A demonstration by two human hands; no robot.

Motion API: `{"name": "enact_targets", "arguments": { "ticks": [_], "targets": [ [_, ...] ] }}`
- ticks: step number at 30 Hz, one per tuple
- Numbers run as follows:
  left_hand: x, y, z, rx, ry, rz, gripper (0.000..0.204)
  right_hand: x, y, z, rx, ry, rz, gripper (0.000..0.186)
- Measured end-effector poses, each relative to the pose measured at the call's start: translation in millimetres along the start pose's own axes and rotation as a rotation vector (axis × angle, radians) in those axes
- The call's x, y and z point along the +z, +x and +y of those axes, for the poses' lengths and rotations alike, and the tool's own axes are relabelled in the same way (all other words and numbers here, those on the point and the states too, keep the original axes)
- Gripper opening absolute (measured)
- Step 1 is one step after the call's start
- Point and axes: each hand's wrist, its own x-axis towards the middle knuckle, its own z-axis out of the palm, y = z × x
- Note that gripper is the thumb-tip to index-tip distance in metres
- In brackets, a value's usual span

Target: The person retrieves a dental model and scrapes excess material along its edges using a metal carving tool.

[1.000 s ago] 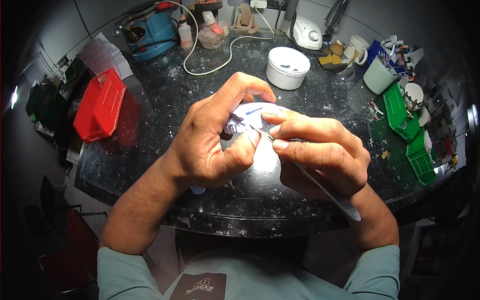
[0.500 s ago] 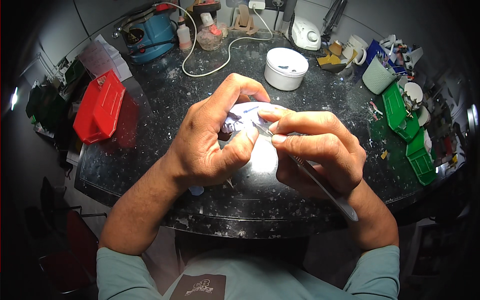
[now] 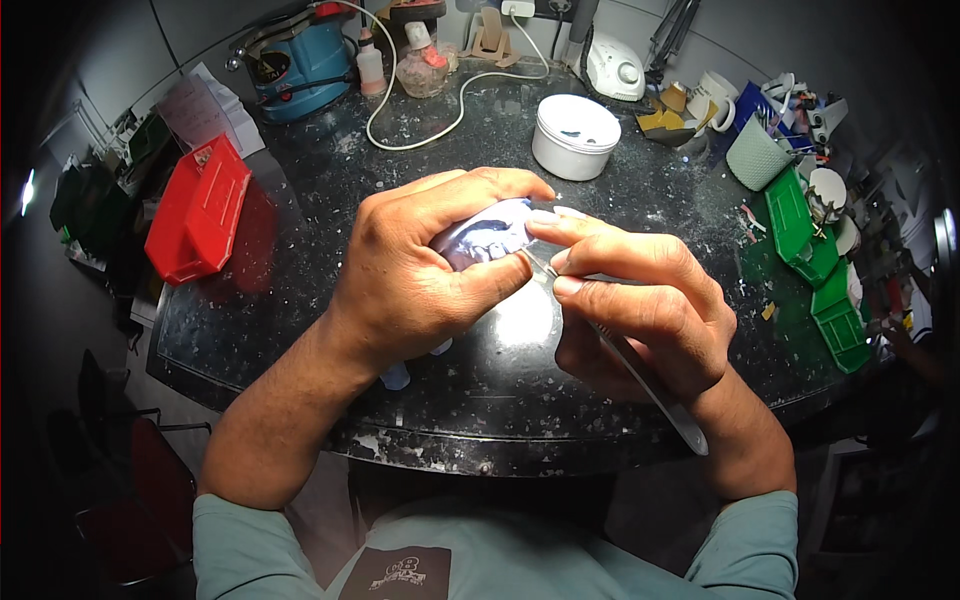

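Over the bench, my left hand (image 3: 405,262) is closed round a pale, bluish-white dental cast (image 3: 487,238), thumb along the near side and fingers over the far side. Part of the cast is hidden behind those fingers. My right hand (image 3: 655,290) pinches a slim metal scalpel (image 3: 645,372) like a pen, its flat grey handle slanting down toward the right wrist. The thin blade end lies by my left thumb tip at the cast's right edge; whether it touches cannot be seen. My right fingertips rest close against the cast.
A round white tub (image 3: 577,140) stands beyond my hands. At the left is a red plastic bin (image 3: 200,210); green bins (image 3: 800,225) line the right edge, beside a pale basket (image 3: 757,152). A blue machine (image 3: 300,75) and a white cable (image 3: 462,100) are at the back.
The cast has turned and tilted in my left hand, showing a different side. The scalpel and right hand have shifted slightly down, keeping close to the cast.
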Motion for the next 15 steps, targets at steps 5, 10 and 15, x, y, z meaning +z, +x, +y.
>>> {"name": "enact_targets", "arguments": {
  "ticks": [5, 10, 15],
  "targets": [
    [-1.8, 0.8, 1.3, 0.036, 0.066, -0.013, 0.039, 0.7, 0.2, -0.5, 0.004, -0.018, 0.0, 0.025],
    [-3.3, 0.6, -3.2, 0.069, 0.081, -0.012, 0.038, -1.0, 1.0, 2.6, -0.017, -0.022, -0.049, 0.024],
    [-4.4, 2.7, -2.3, 0.113, 0.112, -0.042, 0.038, -1.4, 2.6, -0.2, 0.016, -0.03, -0.041, 0.025]
  ]
}}
